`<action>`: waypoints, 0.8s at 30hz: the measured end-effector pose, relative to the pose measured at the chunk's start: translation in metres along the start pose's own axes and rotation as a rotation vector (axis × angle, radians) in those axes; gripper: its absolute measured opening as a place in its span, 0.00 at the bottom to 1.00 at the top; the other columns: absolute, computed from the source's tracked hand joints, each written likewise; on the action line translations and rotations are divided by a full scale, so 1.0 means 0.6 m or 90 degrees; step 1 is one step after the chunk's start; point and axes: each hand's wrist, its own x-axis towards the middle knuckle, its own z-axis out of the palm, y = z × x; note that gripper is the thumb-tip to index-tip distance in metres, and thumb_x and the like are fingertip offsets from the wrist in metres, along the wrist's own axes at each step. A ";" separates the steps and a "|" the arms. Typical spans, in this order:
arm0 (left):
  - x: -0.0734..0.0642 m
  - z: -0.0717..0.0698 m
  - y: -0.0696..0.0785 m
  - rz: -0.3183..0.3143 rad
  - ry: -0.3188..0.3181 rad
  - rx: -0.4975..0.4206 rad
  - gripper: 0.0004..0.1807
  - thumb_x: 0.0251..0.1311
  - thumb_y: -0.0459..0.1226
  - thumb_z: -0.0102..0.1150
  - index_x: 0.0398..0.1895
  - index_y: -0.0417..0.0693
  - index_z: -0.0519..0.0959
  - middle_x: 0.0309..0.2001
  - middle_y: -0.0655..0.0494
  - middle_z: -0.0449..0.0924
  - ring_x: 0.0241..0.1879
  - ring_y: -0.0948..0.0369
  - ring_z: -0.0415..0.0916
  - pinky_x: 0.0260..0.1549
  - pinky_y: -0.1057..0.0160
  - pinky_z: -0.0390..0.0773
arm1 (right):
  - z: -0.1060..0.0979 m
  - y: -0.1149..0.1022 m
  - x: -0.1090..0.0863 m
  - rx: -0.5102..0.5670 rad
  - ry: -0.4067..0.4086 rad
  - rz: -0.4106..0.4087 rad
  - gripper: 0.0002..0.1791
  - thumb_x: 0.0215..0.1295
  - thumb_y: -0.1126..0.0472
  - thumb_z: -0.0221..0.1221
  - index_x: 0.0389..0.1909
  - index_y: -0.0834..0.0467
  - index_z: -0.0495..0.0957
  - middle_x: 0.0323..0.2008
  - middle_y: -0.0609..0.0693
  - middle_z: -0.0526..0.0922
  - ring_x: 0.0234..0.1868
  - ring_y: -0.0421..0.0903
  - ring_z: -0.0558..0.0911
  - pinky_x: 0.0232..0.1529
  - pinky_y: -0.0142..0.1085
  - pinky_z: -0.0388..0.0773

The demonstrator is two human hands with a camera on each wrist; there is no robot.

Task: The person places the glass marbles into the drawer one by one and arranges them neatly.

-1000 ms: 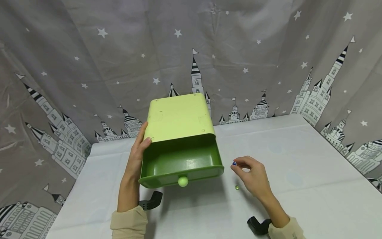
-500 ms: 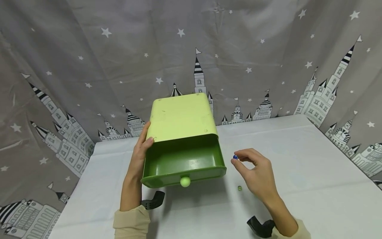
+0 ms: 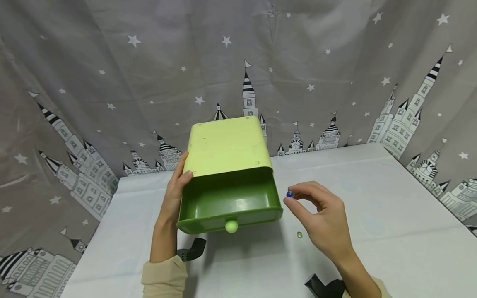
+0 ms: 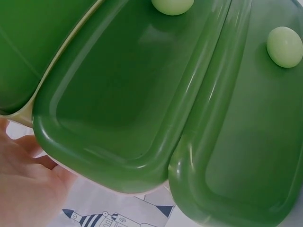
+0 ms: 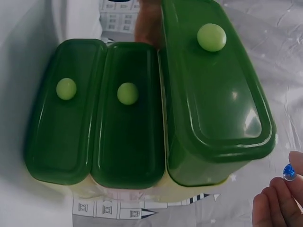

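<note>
A small chest of drawers (image 3: 229,145) with a pale yellow-green shell stands in the middle, its top drawer (image 3: 253,217) pulled out. Against the chest's left side lies my left hand (image 3: 173,198), thumb at the upper front corner and fingers stretched along the wall. My right hand (image 3: 326,219) pinches a blue marble (image 3: 289,194) between thumb and fingertips, just right of the drawer's front corner. The same marble (image 5: 289,172) shows at the right edge of the right wrist view. Below my right hand, a green marble (image 3: 299,234) lies on the white cloth.
Two closed green drawers (image 5: 130,137) sit under the pulled-out one, each with a round light-green knob (image 5: 66,89). A white cloth (image 3: 372,207) covers the table. Behind it hangs a grey curtain (image 3: 298,49) printed with castles and stars. Black mounts (image 3: 195,248) sit at both wrists.
My right hand has risen and come a little left with the blue marble, closer to the pulled-out drawer. My left hand and the chest keep their place; the head view has shifted slightly.
</note>
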 end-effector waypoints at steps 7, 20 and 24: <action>0.001 -0.001 0.003 0.003 -0.001 0.007 0.35 0.71 0.40 0.41 0.80 0.57 0.48 0.78 0.61 0.42 0.74 0.64 0.41 0.69 0.55 0.44 | 0.020 -0.013 0.015 -0.006 -0.031 0.001 0.14 0.53 0.79 0.66 0.39 0.61 0.85 0.36 0.51 0.83 0.40 0.46 0.81 0.47 0.33 0.77; 0.000 0.000 0.004 -0.004 -0.001 -0.004 0.35 0.70 0.40 0.40 0.80 0.58 0.49 0.78 0.62 0.44 0.73 0.62 0.44 0.67 0.58 0.50 | 0.089 -0.039 0.039 0.004 -0.110 -0.091 0.10 0.54 0.74 0.67 0.38 0.62 0.84 0.37 0.47 0.83 0.40 0.44 0.81 0.43 0.39 0.79; -0.001 0.001 0.003 -0.008 -0.002 -0.009 0.35 0.71 0.40 0.40 0.80 0.58 0.48 0.78 0.62 0.44 0.73 0.62 0.45 0.66 0.59 0.52 | 0.101 -0.034 0.042 -0.008 -0.111 -0.091 0.10 0.54 0.74 0.68 0.37 0.63 0.84 0.37 0.47 0.84 0.40 0.43 0.82 0.42 0.42 0.80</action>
